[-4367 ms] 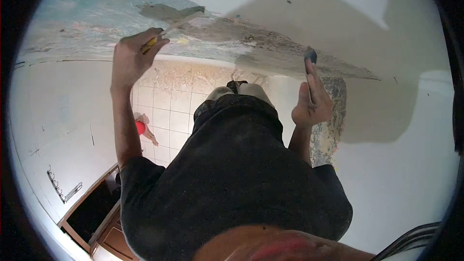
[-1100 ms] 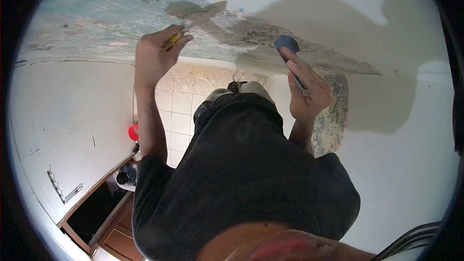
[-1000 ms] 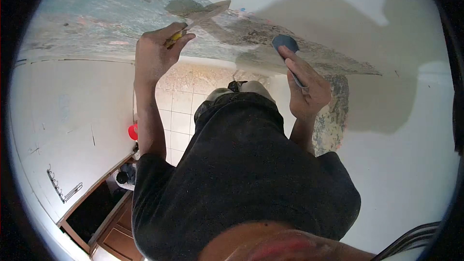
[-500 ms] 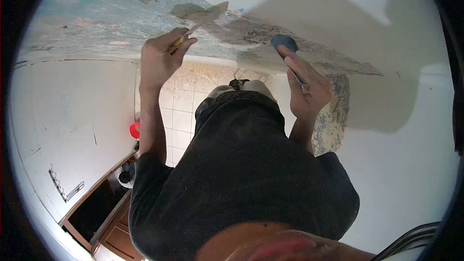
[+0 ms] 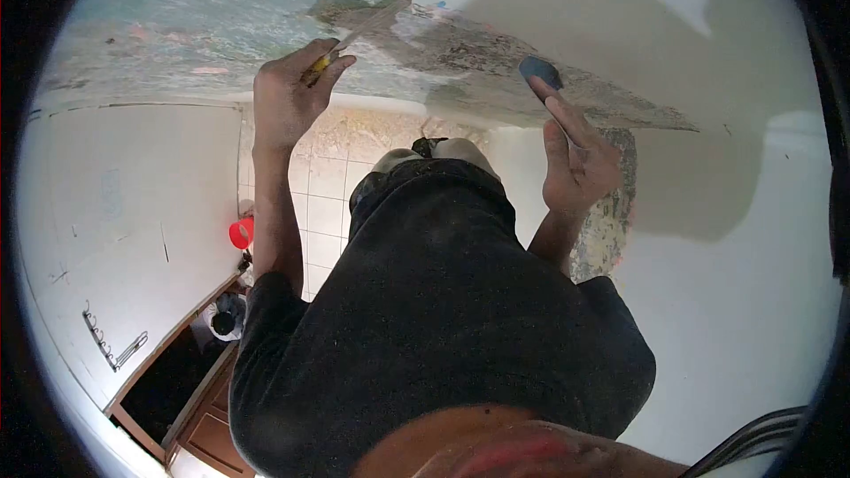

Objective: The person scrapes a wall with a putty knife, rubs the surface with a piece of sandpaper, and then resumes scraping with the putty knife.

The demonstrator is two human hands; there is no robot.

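Observation:
My left hand [image 5: 290, 93] is closed around the yellow handle of a putty knife [image 5: 381, 14]. Its thin, tapering blade points up and right, overlapping the patchy wall [image 5: 204, 26]. To the right, my right hand [image 5: 584, 159] grips a flat scraper [image 5: 541, 73] with a dark blue-grey end, the fingers stretched along it. That end lies over the rough, darkened strip [image 5: 482, 53] of the wall. Most of the scraper's rear part is hidden by the palm.
Smooth white wall [image 5: 708, 177] bearing my shadow borders the rough part. A stripped vertical band [image 5: 611, 230] runs beside my right forearm. Tiled floor [image 5: 326, 212], a red container [image 5: 241, 233], a wall hook rack [image 5: 97, 336] and a brown wooden cabinet [image 5: 217, 434] are lower left.
My right hand has slid to the right with the scraper along the rough strip. My left hand and the putty knife have shifted slightly up and left.

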